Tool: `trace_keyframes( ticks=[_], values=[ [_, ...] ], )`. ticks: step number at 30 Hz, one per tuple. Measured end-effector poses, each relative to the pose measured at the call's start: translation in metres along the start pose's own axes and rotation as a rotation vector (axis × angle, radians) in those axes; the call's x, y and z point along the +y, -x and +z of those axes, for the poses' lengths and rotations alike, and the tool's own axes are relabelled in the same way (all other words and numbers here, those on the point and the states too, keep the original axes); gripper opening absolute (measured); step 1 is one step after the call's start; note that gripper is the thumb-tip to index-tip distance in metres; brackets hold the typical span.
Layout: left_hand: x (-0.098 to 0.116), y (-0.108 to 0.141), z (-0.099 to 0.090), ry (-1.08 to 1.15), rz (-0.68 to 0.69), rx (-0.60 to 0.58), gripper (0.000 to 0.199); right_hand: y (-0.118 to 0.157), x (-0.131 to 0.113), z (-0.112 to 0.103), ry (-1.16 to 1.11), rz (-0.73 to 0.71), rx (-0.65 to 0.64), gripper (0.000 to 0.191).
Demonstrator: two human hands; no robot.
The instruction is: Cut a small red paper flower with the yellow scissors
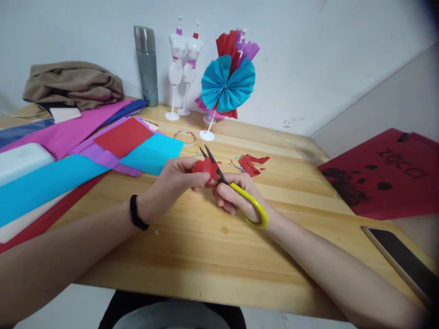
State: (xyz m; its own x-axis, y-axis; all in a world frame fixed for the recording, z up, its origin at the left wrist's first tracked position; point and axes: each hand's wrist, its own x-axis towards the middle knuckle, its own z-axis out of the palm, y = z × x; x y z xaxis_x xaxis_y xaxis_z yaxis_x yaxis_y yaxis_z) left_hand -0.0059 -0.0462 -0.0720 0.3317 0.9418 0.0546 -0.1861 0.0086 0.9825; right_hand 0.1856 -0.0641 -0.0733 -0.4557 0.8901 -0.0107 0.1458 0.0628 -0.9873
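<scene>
Between thumb and fingers, my left hand (180, 176) pinches a small red paper flower (205, 170) with a scalloped edge. My right hand (238, 194) is wrapped round a pair of scissors (252, 203) with yellow handles and dark blades. The blades stand slightly apart and point up and away, at the right edge of the flower. Both hands are close together above the middle of the wooden table (192, 256). Red paper scraps (252, 165) lie just beyond my right hand.
Coloured sheets, including a red sheet (123, 136) and a blue sheet (154, 153), spread at left. Behind stand a bottle (147, 68), white mannequins (175, 64), and a blue paper fan dress (228, 84). A tape roll (185, 137), phone (401, 260) and red bag (384, 178) are also here.
</scene>
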Motion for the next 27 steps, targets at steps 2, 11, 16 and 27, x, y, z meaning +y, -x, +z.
trace_keyframes(
  ticks=[2, 11, 16, 27],
  values=[
    [0.0000, -0.0008, -0.0012, 0.002, 0.016, -0.022, 0.018, 0.0000, 0.0001, 0.0001, -0.010, -0.001, -0.001, 0.058],
    [-0.0029, -0.0012, -0.0038, 0.010, 0.043, -0.057, 0.016, -0.0017, 0.0049, -0.0009, -0.030, -0.052, -0.033, 0.060],
    [-0.0041, -0.0021, -0.0055, 0.021, 0.059, -0.046, 0.012, -0.0013, 0.0040, -0.0014, -0.024, -0.046, -0.023, 0.060],
    [0.0004, -0.0035, -0.0067, 0.045, 0.059, -0.053, 0.003, 0.0000, 0.0053, -0.0019, -0.019, -0.031, -0.020, 0.063]
  ],
)
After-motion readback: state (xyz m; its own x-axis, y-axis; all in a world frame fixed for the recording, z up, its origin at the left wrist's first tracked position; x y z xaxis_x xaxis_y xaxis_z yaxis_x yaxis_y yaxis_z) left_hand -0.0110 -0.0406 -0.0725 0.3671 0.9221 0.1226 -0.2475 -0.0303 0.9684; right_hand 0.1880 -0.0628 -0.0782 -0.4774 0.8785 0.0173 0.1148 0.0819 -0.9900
